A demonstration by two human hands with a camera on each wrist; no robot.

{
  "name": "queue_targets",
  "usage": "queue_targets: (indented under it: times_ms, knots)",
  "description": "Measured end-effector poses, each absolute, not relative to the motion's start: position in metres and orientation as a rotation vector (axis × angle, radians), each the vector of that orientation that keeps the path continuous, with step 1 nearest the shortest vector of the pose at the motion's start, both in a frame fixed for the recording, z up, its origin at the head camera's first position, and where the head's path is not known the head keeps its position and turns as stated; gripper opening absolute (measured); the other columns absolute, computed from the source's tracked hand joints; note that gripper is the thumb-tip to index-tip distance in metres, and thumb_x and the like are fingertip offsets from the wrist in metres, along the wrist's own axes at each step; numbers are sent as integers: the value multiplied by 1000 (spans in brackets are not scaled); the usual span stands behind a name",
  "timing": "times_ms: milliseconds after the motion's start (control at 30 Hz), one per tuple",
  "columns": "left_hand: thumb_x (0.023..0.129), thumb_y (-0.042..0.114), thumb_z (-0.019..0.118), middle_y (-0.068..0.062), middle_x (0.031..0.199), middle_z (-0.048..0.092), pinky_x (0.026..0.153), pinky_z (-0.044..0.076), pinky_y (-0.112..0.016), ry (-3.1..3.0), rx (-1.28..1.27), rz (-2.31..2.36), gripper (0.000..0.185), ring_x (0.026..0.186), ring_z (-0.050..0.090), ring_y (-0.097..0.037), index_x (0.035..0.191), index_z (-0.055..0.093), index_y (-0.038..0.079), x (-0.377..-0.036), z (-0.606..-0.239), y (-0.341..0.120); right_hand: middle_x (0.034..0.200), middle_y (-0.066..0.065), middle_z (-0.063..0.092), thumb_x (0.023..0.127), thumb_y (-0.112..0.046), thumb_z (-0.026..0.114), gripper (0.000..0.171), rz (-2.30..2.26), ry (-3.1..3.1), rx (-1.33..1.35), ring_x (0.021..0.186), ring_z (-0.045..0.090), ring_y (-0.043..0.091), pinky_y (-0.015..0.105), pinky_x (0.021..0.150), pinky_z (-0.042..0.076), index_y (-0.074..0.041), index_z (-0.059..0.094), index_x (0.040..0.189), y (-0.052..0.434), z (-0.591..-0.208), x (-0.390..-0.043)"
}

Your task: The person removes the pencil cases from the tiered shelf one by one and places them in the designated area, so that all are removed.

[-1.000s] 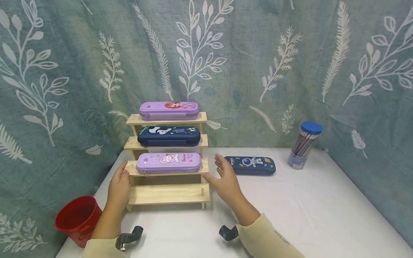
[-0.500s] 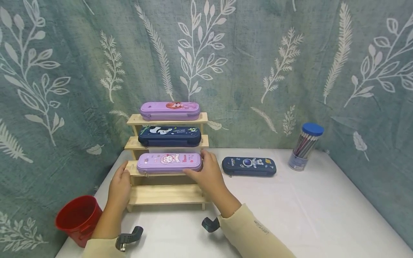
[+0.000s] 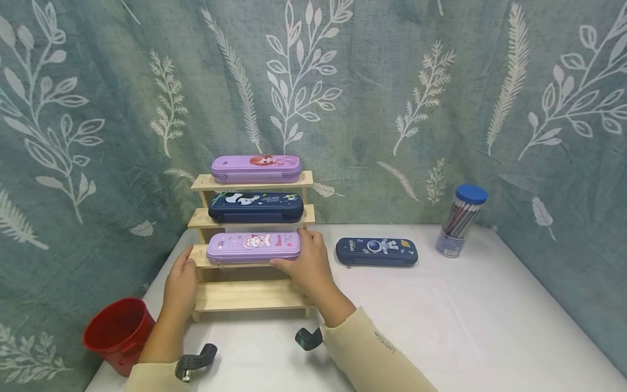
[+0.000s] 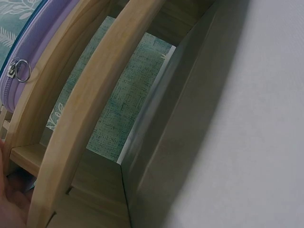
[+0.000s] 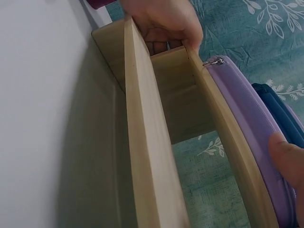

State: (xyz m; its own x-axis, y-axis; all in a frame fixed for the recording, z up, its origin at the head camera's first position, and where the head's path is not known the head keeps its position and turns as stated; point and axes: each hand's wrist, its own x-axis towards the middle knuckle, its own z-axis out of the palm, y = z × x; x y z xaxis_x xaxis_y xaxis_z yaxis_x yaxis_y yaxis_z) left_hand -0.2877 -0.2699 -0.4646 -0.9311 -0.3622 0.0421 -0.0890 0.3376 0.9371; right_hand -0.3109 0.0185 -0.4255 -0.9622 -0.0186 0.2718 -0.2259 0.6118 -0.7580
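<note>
A lilac pencil case [image 3: 250, 249] with a cartoon figure lies on the third tier down of a stepped wooden stand [image 3: 250, 296]. My right hand [image 3: 312, 267] grips the case's right end, with the thumb [image 5: 285, 154] along its zipped front side and the fingers at the far end. My left hand [image 3: 180, 283] holds the stand's left side; in the right wrist view its fingers curl round the side panel. Above, a navy panda pencil case [image 3: 256, 208] and another lilac pencil case [image 3: 257, 169] lie on the upper tiers. The lowest tier is bare.
Right of the stand, a navy space pencil case [image 3: 376, 252] lies on the white table [image 3: 470, 321]. Farther right stands a clear tub of pencils [image 3: 459, 223] with a blue lid. A red bucket [image 3: 120, 335] sits beside my left forearm. Patterned green cloth hangs behind.
My right hand has moved left from beside the stand onto the right end of the lilac pencil case and now grips it. The left hand has stayed on the stand.
</note>
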Motion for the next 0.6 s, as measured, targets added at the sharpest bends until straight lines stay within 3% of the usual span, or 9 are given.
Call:
queue_targets:
  times_ms: [600]
  knots:
    - [111,40,20,-5,174,24,131,14,-61,-2376,422,-1611,59,162,16,-32,168,25,27,-288,-461,-268,149,15,49,72,-46,96,99,1284,-2567,176,128,57,32,46,112,48,-10,51,152,21,-428,-313]
